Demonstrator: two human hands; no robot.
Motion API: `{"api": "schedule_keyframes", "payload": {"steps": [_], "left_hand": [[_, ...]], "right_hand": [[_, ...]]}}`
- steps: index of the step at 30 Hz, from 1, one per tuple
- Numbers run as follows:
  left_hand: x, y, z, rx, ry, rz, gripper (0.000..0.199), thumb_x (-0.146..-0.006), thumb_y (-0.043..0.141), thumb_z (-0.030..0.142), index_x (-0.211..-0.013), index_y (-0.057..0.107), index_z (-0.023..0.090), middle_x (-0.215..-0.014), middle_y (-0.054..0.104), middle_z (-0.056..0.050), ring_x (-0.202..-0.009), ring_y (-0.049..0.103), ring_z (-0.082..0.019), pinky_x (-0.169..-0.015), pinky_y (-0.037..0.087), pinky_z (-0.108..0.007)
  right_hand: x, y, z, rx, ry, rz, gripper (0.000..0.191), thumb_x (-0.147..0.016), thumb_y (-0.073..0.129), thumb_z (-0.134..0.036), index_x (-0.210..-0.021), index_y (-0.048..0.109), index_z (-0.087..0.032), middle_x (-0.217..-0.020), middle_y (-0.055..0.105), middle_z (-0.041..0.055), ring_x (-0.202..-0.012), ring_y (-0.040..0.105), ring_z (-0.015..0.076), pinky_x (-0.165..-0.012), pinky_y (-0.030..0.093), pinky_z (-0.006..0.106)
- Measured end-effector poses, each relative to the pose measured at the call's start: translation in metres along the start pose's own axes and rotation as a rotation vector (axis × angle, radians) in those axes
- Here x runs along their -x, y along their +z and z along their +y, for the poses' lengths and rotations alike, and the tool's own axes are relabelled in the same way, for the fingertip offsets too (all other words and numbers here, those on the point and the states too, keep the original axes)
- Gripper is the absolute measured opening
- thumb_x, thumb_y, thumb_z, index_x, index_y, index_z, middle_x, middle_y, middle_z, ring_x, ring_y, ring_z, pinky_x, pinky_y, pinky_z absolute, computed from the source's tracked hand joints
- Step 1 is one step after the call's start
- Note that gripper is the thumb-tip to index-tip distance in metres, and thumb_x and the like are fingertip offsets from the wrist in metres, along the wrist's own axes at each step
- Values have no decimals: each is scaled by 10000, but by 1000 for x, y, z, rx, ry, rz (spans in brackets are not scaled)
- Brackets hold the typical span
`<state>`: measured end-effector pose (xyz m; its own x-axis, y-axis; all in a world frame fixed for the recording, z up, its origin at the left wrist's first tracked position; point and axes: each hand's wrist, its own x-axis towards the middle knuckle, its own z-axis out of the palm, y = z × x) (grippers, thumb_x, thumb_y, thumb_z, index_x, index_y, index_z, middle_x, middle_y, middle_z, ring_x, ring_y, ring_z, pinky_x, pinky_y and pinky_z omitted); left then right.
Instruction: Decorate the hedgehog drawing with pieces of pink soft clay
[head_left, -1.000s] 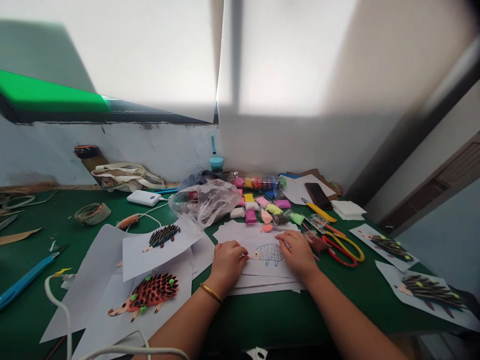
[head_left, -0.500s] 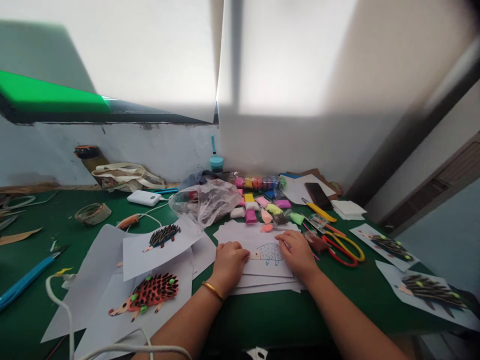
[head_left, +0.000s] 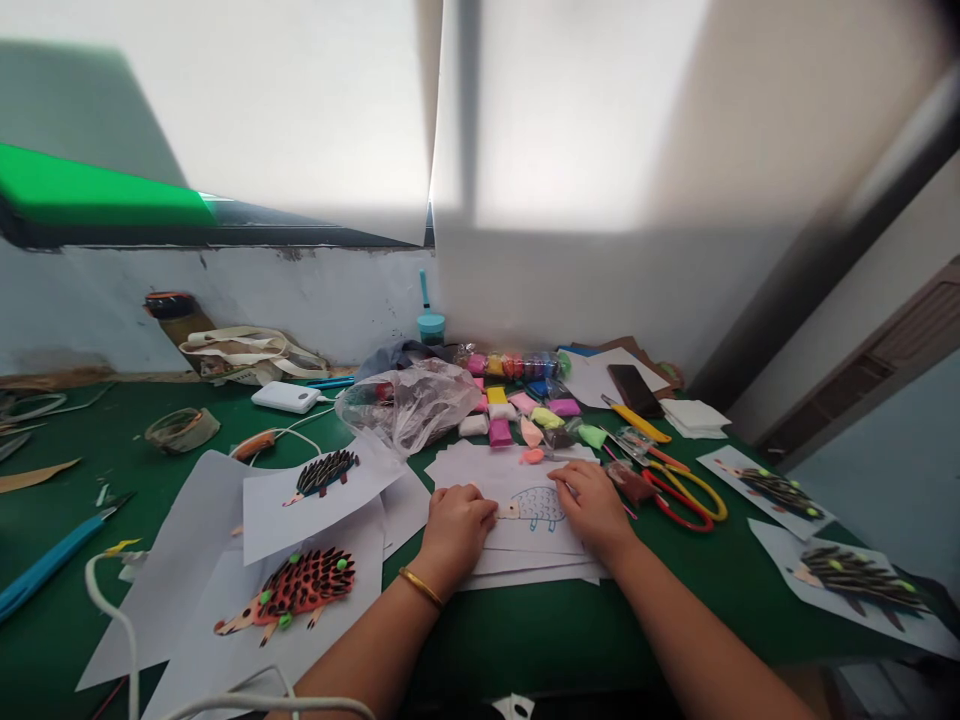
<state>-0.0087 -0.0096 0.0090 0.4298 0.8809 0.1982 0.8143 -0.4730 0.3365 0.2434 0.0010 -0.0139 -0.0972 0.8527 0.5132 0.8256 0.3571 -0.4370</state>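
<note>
A sheet of white paper (head_left: 499,470) with a hedgehog drawn in blue outline (head_left: 536,503) lies on top of a paper stack. The hedgehog's face is peach-coloured. My left hand (head_left: 457,518) rests at the snout, thumb and fingers pinched together at its tip; whatever is between them is too small to make out. Over the hedgehog's rear lies my right hand (head_left: 592,505), palm down with fingers loosely bent and apart on the paper, nothing visible in them. A lump of coral-pink clay (head_left: 532,456) sits at the sheet's top edge.
Several coloured clay packets (head_left: 500,432) lie behind the paper beside a clear plastic bag (head_left: 412,400). To the right are red-and-yellow scissors (head_left: 679,495), a yellow cutter (head_left: 637,422) and a phone (head_left: 634,388). A finished red hedgehog (head_left: 311,585) and a white cable (head_left: 112,620) are left.
The whole view has shifted very slightly. Both hands keep the same places on the drawing, and nothing else has visibly moved.
</note>
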Motion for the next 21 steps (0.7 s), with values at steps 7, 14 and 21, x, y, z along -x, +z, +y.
{"api": "schedule_keyframes", "payload": {"steps": [7, 14, 21], "left_hand": [[1, -4, 4, -63, 41, -40, 194, -901, 577, 222, -987, 733, 298, -992, 652, -33, -944, 562, -215, -858, 347, -396], [3, -4, 5, -130, 106, -14, 222, -928, 515, 187, -994, 707, 278, -971, 632, -49, -946, 554, -221, -921, 338, -425], [4, -2, 4, -112, 86, -23, 271, -915, 525, 184, -1120, 671, 284, -1026, 641, -62, -1015, 564, -236, -961, 347, -437]], "right_hand": [[0, 0, 1, 8, -7, -17, 256, -888, 489, -203, -957, 736, -209, -951, 686, 74, -954, 584, 238, -859, 452, 381], [0, 0, 0, -1, 8, -34, 250, -894, 491, -199, -963, 731, -211, -953, 681, 67, -960, 577, 234, -858, 444, 369], [0, 1, 2, -5, -6, -31, 253, -889, 492, -200, -963, 734, -211, -953, 685, 70, -951, 583, 236, -856, 451, 376]]}}
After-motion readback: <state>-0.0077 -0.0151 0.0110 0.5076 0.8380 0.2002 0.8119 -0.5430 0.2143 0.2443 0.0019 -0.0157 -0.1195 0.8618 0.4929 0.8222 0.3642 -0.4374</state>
